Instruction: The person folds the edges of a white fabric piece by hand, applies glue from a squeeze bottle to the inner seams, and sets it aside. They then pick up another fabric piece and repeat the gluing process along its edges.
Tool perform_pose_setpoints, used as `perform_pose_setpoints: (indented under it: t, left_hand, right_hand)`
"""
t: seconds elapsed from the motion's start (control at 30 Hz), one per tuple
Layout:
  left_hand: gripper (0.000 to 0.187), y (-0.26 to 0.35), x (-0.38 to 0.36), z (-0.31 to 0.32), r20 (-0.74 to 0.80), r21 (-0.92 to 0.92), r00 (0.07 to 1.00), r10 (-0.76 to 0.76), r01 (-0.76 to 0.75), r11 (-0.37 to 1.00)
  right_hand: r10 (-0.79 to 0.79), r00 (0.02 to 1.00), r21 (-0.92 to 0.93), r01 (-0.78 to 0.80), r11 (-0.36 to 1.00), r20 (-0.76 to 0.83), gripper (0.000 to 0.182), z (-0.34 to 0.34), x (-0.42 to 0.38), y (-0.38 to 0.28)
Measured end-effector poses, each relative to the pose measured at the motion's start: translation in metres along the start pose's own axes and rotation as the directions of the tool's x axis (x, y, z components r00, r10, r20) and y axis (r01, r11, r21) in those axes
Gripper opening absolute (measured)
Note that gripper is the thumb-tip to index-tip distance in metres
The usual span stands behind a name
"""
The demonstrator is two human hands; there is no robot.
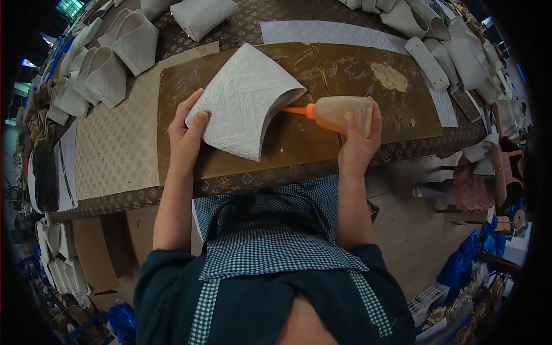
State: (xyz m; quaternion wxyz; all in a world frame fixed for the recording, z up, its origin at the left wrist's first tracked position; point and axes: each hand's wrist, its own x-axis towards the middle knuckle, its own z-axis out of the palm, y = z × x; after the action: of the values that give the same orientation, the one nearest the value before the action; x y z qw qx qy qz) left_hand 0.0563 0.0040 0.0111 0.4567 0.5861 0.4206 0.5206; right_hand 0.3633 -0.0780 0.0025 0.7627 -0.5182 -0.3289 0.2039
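Now folded white fabric (244,103) sits between both hands, glue bottle (342,112) touching.

Embossed white panel (244,103), translucent plastic bottle (339,112)

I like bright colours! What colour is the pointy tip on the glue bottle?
Orange, on the glue bottle's nozzle, seen in the head view.

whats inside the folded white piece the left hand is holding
The orange nozzle of the glue bottle in the right hand points into the open end of the folded white piece. Its tip and the interior are hidden.
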Motion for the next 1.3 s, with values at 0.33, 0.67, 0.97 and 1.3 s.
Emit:
perform_pose_setpoints:
  t: [0.33, 0.67, 0.97, 1.3]
  left_hand:
    - [0.045, -0.001, 0.001, 0.0, 0.008, 0.044, 1.0, 0.025, -0.026, 0.999]
    - [0.046, 0.002, 0.0, 0.002, 0.012, 0.083, 0.999, 0.053, -0.053, 0.995]
    - [0.046, 0.009, 0.003, -0.003, 0.074, 0.05, 0.997, -0.01, 0.006, 0.999]
    - [0.062, 0.075, 0.128, 0.052, 0.339, 0.592, 0.898, -0.28, 0.028, 0.806]
  right_hand:
    - [0.076, 0.993, 0.061, -0.082, 0.995, 0.094, 0.056, 0.001, -0.005, 0.002]
    - [0.188, 0.965, 0.14, -0.215, 0.967, 0.184, 0.056, 0.001, -0.009, -0.007]
    - [0.231, 0.928, 0.186, -0.292, 0.938, 0.294, 0.056, -0.004, -0.012, -0.011]
    - [0.31, 0.914, 0.305, -0.383, 0.872, 0.262, 0.06, -0.013, -0.017, -0.016]
